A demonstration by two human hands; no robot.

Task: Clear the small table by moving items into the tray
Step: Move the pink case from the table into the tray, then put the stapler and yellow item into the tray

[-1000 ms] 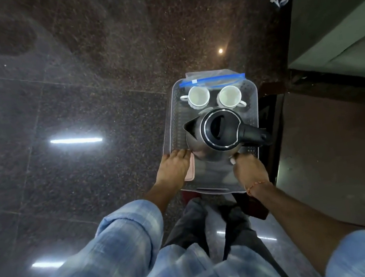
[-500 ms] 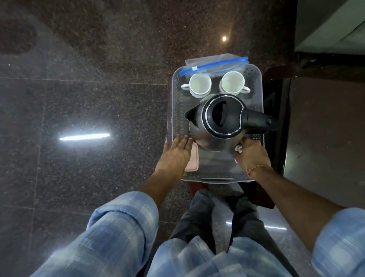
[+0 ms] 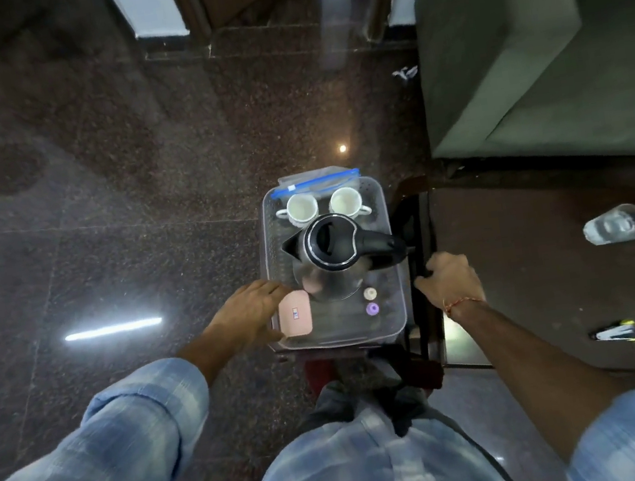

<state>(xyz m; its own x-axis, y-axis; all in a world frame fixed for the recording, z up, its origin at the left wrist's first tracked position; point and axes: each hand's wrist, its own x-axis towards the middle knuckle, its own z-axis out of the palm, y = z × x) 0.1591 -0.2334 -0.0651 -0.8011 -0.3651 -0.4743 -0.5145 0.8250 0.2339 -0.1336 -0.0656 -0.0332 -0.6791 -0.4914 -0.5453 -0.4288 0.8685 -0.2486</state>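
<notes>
Head view: tray sits on small stand betw. both hands, long axis running away from person; holds kettle, two cups, zip bag, pink case, two small caps. L hand at tray's near-left edge, fingers loosely apart, flat, touching rim beside pink case; gripping nothing. R hand just off right edge, fingers curled twd dark frame; can't tell if clamped. L nearer. Forearms angled inward. Bottle lies on brown surface, well apart to right; prob. next pick, R side.
</notes>
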